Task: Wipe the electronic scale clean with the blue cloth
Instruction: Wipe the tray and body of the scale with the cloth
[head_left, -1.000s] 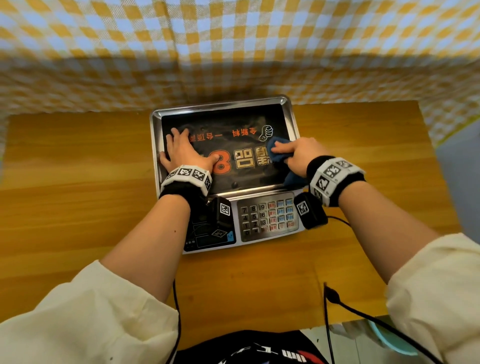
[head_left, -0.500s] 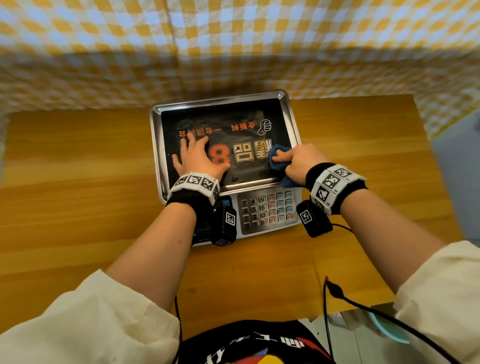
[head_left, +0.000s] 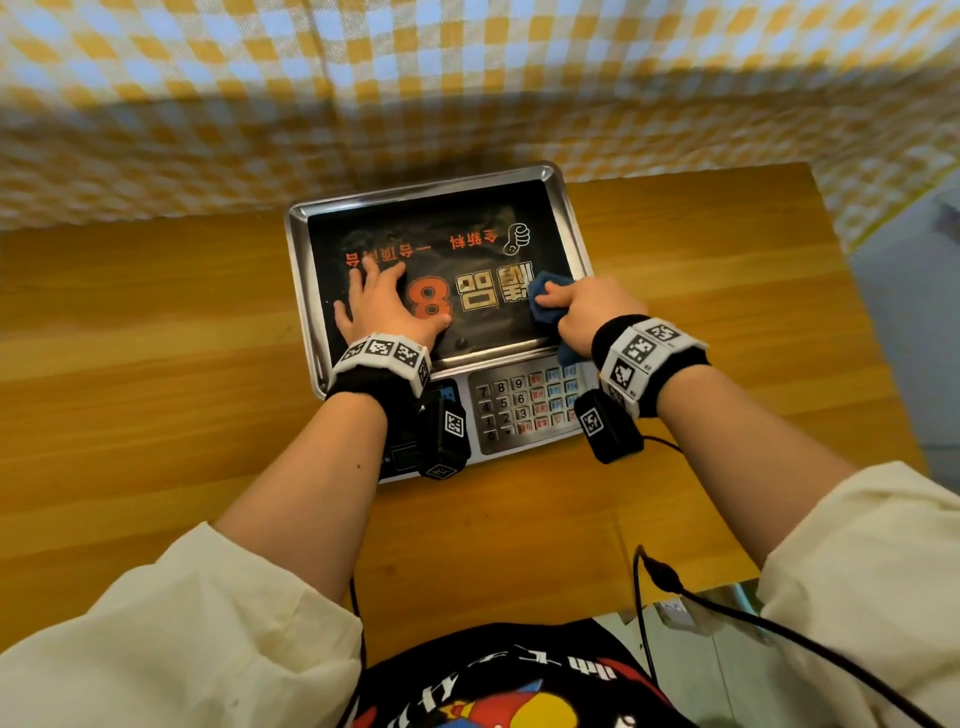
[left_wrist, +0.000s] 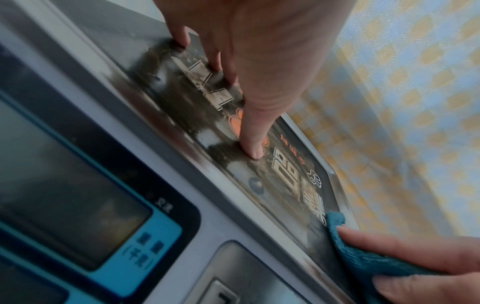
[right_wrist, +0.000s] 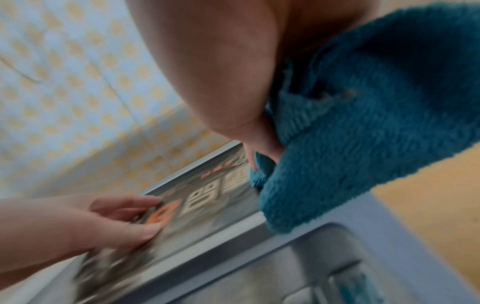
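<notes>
Since a second ago, left hand (head_left: 382, 309) slid farther up tray, toward far edge; right hand (head_left: 587, 312) with blue cloth (head_left: 545, 301) shifted little. Left hand now flat, fingers spread, pressing black printed surface of electronic scale (head_left: 563, 218) left of orange 8. Right hand curled round bunched cloth, pressing it on tray's right side, near rim; cloth tail hangs over keypad (head_left: 524, 410). Scale sits on wooden table (head_left: 156, 322), against checked curtain (head_left: 467, 78).
</notes>
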